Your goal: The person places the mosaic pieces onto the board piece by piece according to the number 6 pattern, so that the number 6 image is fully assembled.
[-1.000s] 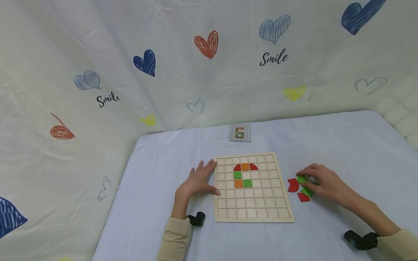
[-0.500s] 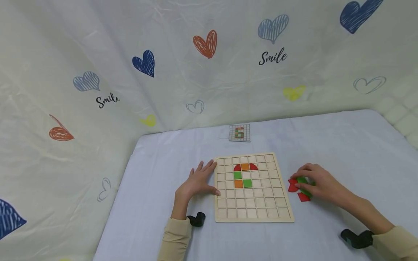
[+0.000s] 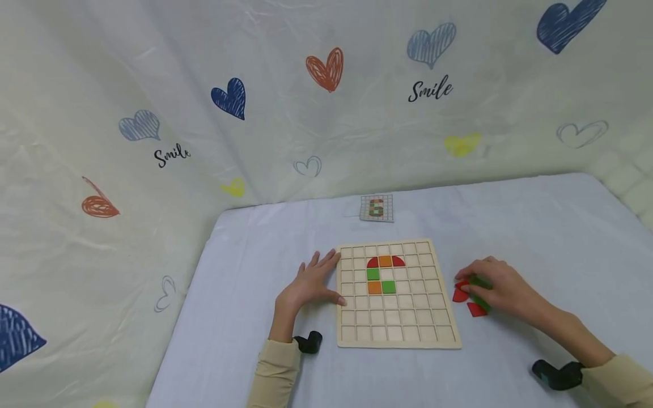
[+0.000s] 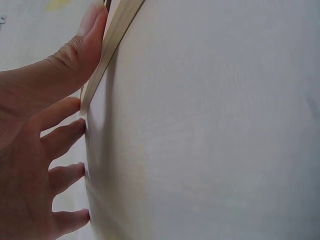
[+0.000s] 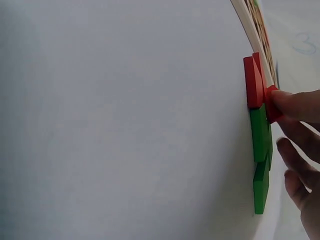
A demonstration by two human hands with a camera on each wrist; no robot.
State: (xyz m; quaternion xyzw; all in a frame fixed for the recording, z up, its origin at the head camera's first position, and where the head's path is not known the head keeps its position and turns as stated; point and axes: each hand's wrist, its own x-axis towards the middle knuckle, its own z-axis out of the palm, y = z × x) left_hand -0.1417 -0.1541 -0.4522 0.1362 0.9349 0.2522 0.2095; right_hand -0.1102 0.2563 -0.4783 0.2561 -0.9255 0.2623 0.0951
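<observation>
A wooden grid board [image 3: 357, 338] lies in the middle of the table, with two red quarter-round tiles, two orange square tiles and two green square tiles set in its cells. Along its left edge my left hand [image 3: 308, 287] rests spread, the thumb [image 4: 75, 57] and a fingertip touching the rim. Right of the board, my right hand [image 3: 502, 288] pinches a red tile [image 5: 273, 109] between thumb and fingers. Other red tiles [image 5: 252, 82] and green tiles [image 5: 258, 132] lie right beneath that hand, which partly hides them in the head view.
Behind the board lies a small card [image 3: 376, 208] printed with a grid and a coloured figure. White cloth [image 3: 255, 255] covers the table, and a curtain [image 3: 275, 124] with hearts hangs behind it. A black device [image 3: 558, 375] is strapped at each wrist.
My right hand has shifted slightly left, from the green tiles to the red ones, and now pinches a red tile. The left hand keeps its place on the board's edge.
</observation>
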